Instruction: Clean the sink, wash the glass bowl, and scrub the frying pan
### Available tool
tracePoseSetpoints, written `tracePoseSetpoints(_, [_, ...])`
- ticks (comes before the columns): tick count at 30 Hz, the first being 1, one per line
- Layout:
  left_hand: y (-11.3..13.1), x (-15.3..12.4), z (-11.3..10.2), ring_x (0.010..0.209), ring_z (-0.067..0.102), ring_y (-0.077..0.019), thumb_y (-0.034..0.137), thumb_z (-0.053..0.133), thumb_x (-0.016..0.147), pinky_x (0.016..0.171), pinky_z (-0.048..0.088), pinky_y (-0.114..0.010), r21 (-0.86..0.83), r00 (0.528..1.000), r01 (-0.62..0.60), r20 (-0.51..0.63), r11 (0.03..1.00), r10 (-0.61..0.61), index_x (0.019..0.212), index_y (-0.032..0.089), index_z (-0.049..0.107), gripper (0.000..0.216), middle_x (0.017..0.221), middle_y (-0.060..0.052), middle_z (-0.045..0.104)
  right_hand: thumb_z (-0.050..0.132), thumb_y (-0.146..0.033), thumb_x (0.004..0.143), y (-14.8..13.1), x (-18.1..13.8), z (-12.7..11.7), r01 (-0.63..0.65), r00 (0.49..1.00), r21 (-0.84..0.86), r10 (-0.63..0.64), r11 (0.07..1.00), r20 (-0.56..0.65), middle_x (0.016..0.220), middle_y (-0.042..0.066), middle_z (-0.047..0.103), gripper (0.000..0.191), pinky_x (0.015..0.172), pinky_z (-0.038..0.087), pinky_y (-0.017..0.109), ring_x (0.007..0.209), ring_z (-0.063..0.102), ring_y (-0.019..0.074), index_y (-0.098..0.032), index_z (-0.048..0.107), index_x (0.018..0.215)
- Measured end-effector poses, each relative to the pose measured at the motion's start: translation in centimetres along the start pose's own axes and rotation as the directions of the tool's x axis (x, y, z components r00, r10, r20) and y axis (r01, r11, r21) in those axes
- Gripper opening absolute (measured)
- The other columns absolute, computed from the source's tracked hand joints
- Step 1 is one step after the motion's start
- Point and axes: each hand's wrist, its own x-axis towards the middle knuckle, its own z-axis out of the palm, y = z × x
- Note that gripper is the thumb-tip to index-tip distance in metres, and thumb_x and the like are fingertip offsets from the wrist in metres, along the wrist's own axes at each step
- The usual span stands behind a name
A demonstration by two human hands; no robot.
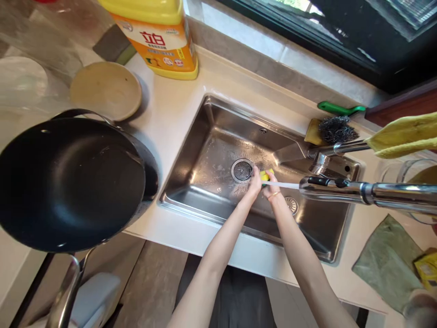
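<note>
Low over the steel sink (218,200), my two hands are close together with a yellow sponge (266,174) between them. A bit of green shows at the sponge's lower edge. My left hand (255,179) closes on its left side, near the drain strainer (242,170). My right hand (272,186) grips it from the right, a thin band round that wrist. From the chrome faucet (334,189), a stream of water (285,185) runs onto the hands and sponge. Some of the fingers are hidden.
A big black pan (71,182) stands left of the sink. Behind it are a round wooden board (105,91) and a yellow detergent jug (160,41). A steel scourer (337,129), a green-handled brush (341,108) and a green cloth (387,262) lie at right.
</note>
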Motion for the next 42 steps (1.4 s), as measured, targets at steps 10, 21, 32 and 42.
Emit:
tracePoseSetpoints(10, [1.6, -9.7, -16.6, 0.137, 0.036, -0.0184, 0.045, 0.035, 0.094, 0.116, 0.024, -0.036, 0.148, 0.985, -0.047, -0.16, 0.988, 0.071, 0.133, 0.016, 0.051, 0.052, 0.145, -0.008, 0.045, 0.069, -0.031, 0.074, 11.9, 1.9, 7.3, 0.543, 0.819, -0.718, -0.085, 0.436, 0.567, 0.134, 0.014, 0.046, 0.045, 0.108, 0.03, 0.044, 0.128, 0.037, 0.0273, -0.018, 0.064, 0.117])
tracePoseSetpoints(21, [1.0, -11.2, -20.5, 0.138, 0.034, -0.0181, 0.043, 0.043, 0.092, 0.116, 0.024, -0.038, 0.418, 0.981, -0.066, -0.139, 0.906, 0.136, 0.138, 0.017, 0.044, 0.053, 0.147, -0.009, 0.041, 0.035, -0.021, 0.094, 9.7, 12.8, 14.1, 0.439, 0.764, -0.837, -0.354, -0.327, 0.54, 0.136, 0.02, 0.043, 0.047, 0.089, 0.037, 0.047, 0.111, 0.044, 0.03, -0.026, 0.041, 0.141])
tracePoseSetpoints(32, [1.8, -11.8, -20.8, 0.138, 0.034, -0.0174, 0.037, 0.042, 0.094, 0.116, 0.027, -0.038, 0.427, 0.974, -0.15, -0.09, 0.892, 0.207, 0.137, 0.022, 0.045, 0.046, 0.147, -0.007, 0.042, 0.042, -0.026, 0.095, 16.4, 7.5, 14.4, 0.873, 0.407, -0.33, 0.164, -0.358, 0.899, 0.136, 0.009, 0.049, 0.039, 0.089, 0.041, 0.038, 0.106, 0.048, 0.0222, -0.036, 0.053, 0.131])
tracePoseSetpoints(42, [1.2, -11.7, -20.3, 0.135, 0.038, -0.018, 0.034, 0.042, 0.094, 0.114, 0.029, -0.04, 0.414, 0.975, -0.172, -0.059, 0.894, 0.216, 0.134, 0.021, 0.049, 0.042, 0.143, -0.008, 0.046, 0.037, -0.016, 0.092, 12.3, 13.0, 20.8, 0.304, 0.793, -0.912, -0.457, -0.275, 0.402, 0.141, 0.02, 0.036, 0.052, 0.09, 0.04, 0.043, 0.114, 0.044, 0.0301, -0.023, 0.037, 0.143])
